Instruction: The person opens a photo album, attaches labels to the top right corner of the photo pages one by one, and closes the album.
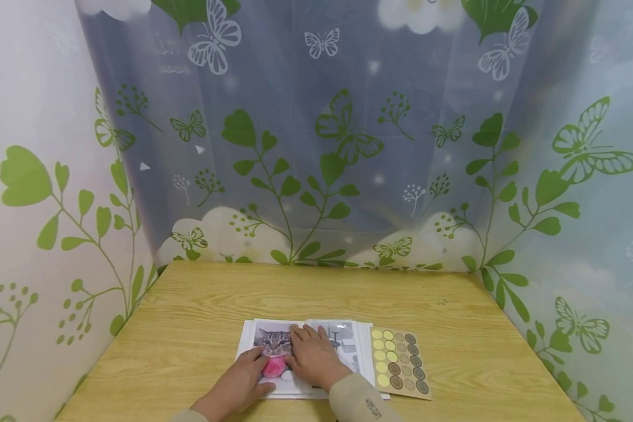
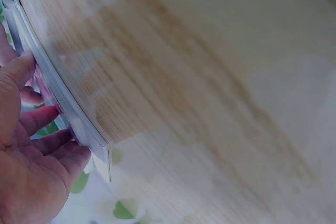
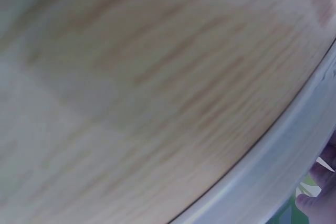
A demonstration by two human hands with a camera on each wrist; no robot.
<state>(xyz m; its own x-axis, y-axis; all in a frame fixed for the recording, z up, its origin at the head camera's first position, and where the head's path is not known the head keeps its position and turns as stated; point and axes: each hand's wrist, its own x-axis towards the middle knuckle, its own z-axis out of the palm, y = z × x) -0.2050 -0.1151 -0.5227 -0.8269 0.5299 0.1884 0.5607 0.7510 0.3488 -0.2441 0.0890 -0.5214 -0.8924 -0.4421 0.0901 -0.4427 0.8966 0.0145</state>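
While both hands, the left hand and right hand, are pressing flat-fingered on the cat photo, it may be sliding, creasing against the sticker sheet.

Only one bit of lettering to make out: a small dark mark on the cuff of the right sleeve (too small and skewed to read). Faint pale writing on the curtain, likewise illegible.
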